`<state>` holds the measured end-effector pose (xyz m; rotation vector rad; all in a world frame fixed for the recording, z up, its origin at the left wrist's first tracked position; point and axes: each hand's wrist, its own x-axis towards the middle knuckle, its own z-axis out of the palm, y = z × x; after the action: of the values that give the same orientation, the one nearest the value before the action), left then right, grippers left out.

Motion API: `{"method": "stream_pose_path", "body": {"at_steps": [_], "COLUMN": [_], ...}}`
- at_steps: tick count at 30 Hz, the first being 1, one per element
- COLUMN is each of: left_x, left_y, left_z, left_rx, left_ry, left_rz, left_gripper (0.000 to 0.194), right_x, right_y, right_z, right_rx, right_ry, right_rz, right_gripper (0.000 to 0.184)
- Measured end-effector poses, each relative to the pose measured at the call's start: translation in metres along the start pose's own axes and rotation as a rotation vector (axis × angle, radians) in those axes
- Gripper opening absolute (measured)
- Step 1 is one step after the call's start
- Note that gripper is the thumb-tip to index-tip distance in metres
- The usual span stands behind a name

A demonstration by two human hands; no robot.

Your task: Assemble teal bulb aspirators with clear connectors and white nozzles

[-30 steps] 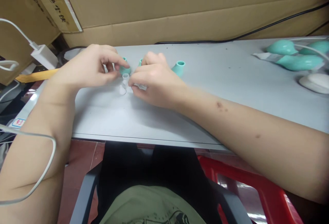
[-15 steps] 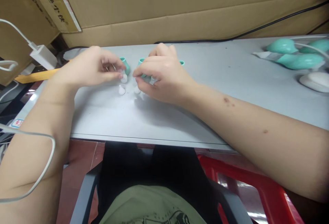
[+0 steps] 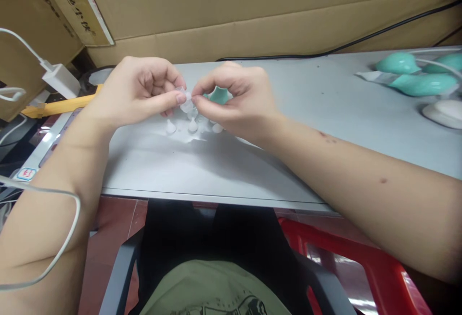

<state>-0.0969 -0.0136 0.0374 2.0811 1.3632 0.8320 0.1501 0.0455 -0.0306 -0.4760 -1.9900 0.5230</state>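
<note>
My left hand (image 3: pixel 144 91) is closed in a pinch over the table, with a small translucent white plastic piece (image 3: pixel 186 100) between thumb and forefinger. Thumb and forefinger of my right hand (image 3: pixel 241 96) meet at the right side of that same piece. Just below the hands, small white teardrop-shaped pieces lie in a row on the table: a left one (image 3: pixel 171 126), a middle one (image 3: pixel 193 125) and a right one (image 3: pixel 217 127), partly hidden by my right hand. Through the gap in my right hand's fingers shows a teal part (image 3: pixel 219 95); the rest of it is hidden.
Teal bulb-shaped items (image 3: pixel 422 85) and a white rounded object (image 3: pixel 443 113) lie at the table's right. A black cable (image 3: pixel 274 58) runs along the cardboard wall (image 3: pixel 234 6). At left are a white charger plug (image 3: pixel 62 80) and a yellow strip (image 3: pixel 61 106).
My left hand has risen slightly from the table with a translucent piece in its pinch. My right hand has shifted a little right, its fingertips now meeting that piece.
</note>
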Motion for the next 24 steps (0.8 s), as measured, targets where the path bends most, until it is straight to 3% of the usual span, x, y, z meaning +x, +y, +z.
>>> {"method": "stream_pose_path", "body": {"at_steps": [5,10,15,24], "left_x": [0.0,0.0,0.002,0.008], "left_y": [-0.008,-0.008,-0.002,-0.002], "left_z": [0.002,0.003,0.007,0.015], "left_rx": [-0.037,-0.021,-0.182,-0.224], "left_ry": [0.005,-0.029,-0.017,0.022], "left_rz": [0.056,0.03,0.013,-0.023], "left_gripper": [0.037,0.033,0.046,0.063], "right_x": [0.003,0.004,0.004,0.001], "right_y": [0.005,0.005,-0.001,0.006], "right_z": [0.002,-0.001,-0.001,0.007], "right_rx": [-0.041,-0.024,0.02,0.11], "right_ry": [0.003,-0.007,-0.029,0.025], "right_rz": [0.029,0.001,0.069,0.104], "right_gripper": [0.025,0.018,0.022,0.031]}}
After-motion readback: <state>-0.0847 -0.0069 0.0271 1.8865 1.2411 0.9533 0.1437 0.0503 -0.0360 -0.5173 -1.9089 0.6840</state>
